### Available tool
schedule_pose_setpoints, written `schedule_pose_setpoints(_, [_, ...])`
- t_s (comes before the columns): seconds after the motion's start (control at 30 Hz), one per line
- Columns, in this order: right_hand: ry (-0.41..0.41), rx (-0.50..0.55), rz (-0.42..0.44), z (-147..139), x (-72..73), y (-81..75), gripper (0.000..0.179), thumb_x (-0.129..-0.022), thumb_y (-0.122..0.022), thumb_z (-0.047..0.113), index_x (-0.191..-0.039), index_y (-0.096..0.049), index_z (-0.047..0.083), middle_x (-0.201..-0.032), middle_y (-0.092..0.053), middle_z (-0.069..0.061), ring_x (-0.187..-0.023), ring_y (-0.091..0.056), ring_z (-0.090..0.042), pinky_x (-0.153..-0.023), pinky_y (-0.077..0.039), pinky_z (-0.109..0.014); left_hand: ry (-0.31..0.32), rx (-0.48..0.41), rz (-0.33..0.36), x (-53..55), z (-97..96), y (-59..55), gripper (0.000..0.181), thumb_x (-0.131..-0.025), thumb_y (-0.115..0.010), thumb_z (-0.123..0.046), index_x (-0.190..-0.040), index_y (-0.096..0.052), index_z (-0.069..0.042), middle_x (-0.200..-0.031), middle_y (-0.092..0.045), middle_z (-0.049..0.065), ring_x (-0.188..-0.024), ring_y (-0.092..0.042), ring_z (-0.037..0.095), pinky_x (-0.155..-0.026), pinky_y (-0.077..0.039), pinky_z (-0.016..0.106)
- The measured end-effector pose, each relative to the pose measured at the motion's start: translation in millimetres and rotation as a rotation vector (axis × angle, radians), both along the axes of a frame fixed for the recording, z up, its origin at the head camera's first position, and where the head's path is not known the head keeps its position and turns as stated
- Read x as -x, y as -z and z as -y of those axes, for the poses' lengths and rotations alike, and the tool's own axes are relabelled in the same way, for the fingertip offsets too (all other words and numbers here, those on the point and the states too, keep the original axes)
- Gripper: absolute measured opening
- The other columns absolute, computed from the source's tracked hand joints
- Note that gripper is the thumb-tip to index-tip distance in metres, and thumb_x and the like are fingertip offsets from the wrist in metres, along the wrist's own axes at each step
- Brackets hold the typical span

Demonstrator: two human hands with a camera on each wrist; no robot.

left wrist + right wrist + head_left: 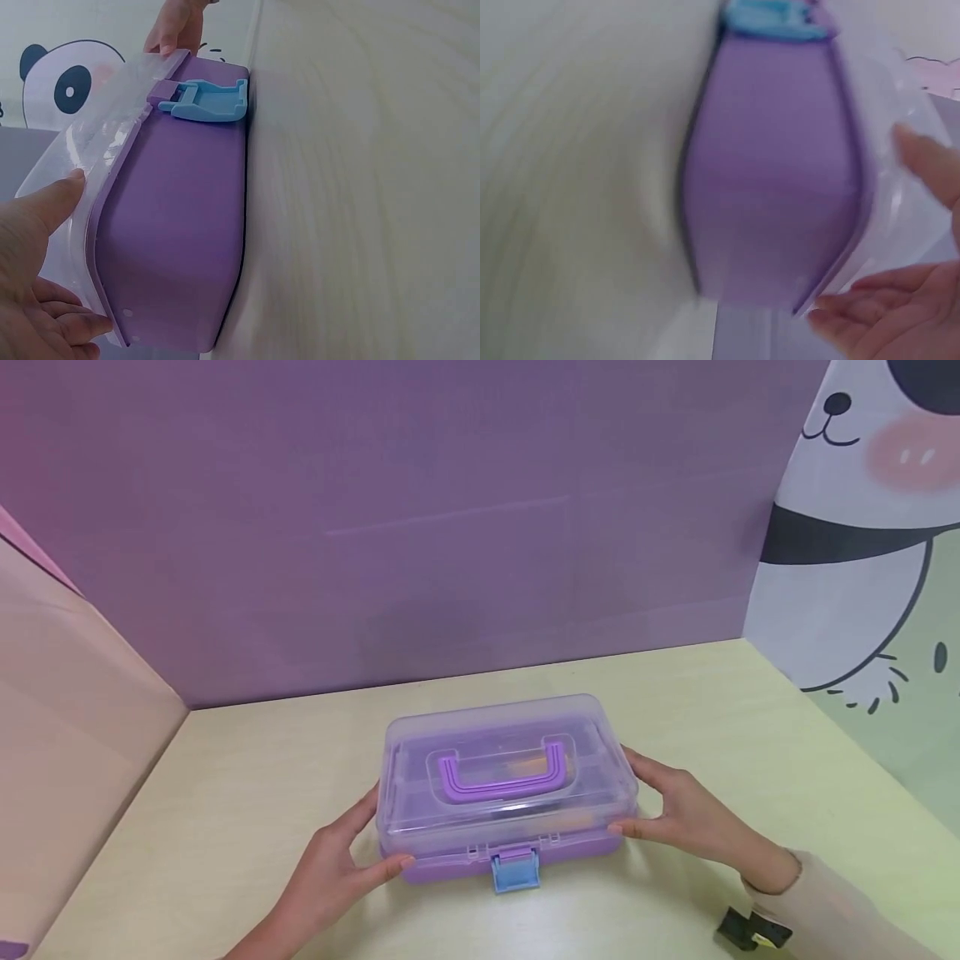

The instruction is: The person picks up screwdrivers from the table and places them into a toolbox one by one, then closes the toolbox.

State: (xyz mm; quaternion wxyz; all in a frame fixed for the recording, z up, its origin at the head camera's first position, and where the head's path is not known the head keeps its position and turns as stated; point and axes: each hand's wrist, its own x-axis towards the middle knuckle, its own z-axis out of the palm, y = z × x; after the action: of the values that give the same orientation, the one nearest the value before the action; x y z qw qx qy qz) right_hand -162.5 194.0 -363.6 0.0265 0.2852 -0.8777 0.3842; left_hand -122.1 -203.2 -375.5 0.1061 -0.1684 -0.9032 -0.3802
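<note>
A plastic storage box (pixel 508 777) with a purple base, a clear lid and a purple handle (pixel 504 789) sits on the table, lid down. At its front, the light-blue latch (pixel 516 872) is folded outward, away from the lid. My left hand (pixel 330 864) grips the left end, thumb at the front corner and fingers round the side; in the left wrist view these fingers curl at the lid's rim. On the opposite end my right hand (pixel 686 814) holds the right side, thumb at the front corner. Its fingers are blurred in the right wrist view. Orange shapes show faintly through the lid.
The pale wooden table (pixel 262 793) meets a purple back wall (pixel 420 543) behind the box. A panda-printed panel (pixel 847 602) stands at right, a pale panel (pixel 75 710) at left. A small black device (pixel 752 930) sits by the right sleeve.
</note>
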Motion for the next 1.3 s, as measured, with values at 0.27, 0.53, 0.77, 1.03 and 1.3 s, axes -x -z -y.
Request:
schedule_pose_setpoints(0.27, [-0.019,0.027,0.053,0,-3.7,-12.1,0.078,-0.079,-0.077,0.023,-0.143,-0.037,0.000,-0.142,-0.044,-0.018,-0.124,-0.047,-0.038,-0.100,-0.041,-0.043,-0.007,-0.010,0.002,0.2,-1.6,-0.9,0.084,-0.072,-0.082,-0.030,-0.145,-0.040,-0.018,-0.133,-0.056,0.007,-0.123,-0.051,0.027,-0.094,-0.046,0.050])
schedule_pose_setpoints(0.53, [0.012,0.015,-0.026,-2,-4.8,-14.1,0.085,-0.077,-0.078,0.021,-0.144,-0.031,-0.004,-0.144,-0.038,-0.023,-0.129,-0.043,-0.026,-0.100,-0.031,-0.009,0.000,0.001,-0.017,3.7,-1.4,-1.3,0.086,-0.072,-0.081,-0.031,-0.146,-0.038,-0.020,-0.134,-0.055,0.005,-0.123,-0.050,0.025,-0.094,-0.046,0.048])
schedule_pose_setpoints(0.77, [0.019,0.068,-0.128,1,-10.6,-18.3,0.086,-0.076,-0.079,0.014,-0.146,-0.031,0.000,-0.146,-0.036,-0.023,-0.131,-0.024,0.012,-0.100,-0.027,-0.005,0.010,-0.011,-0.013,1.9,-1.5,-5.1,0.084,-0.073,-0.081,-0.030,-0.145,-0.039,-0.019,-0.134,-0.056,0.006,-0.123,-0.050,0.027,-0.094,-0.046,0.050])
schedule_pose_setpoints(1.03, [-0.007,0.232,-0.158,9,-23.5,-17.7,0.079,-0.075,-0.075,-0.004,-0.144,-0.037,0.004,-0.146,-0.042,-0.005,-0.132,-0.036,0.001,-0.103,-0.032,-0.012,0.014,-0.015,-0.005,1.0,-1.4,-4.6,0.084,-0.073,-0.081,-0.030,-0.145,-0.038,-0.018,-0.135,-0.054,0.007,-0.124,-0.049,0.027,-0.094,-0.045,0.051])
schedule_pose_setpoints(1.3, [-0.171,0.375,-0.222,13,-34.8,-17.7,0.072,-0.073,-0.072,-0.014,-0.138,-0.040,-0.008,-0.145,-0.043,-0.008,-0.134,-0.038,-0.013,-0.107,-0.032,-0.020,0.007,-0.012,-0.016,-2.1,-1.4,-3.9,0.084,-0.073,-0.081,-0.028,-0.145,-0.039,-0.016,-0.133,-0.055,0.008,-0.123,-0.050,0.027,-0.093,-0.046,0.050])
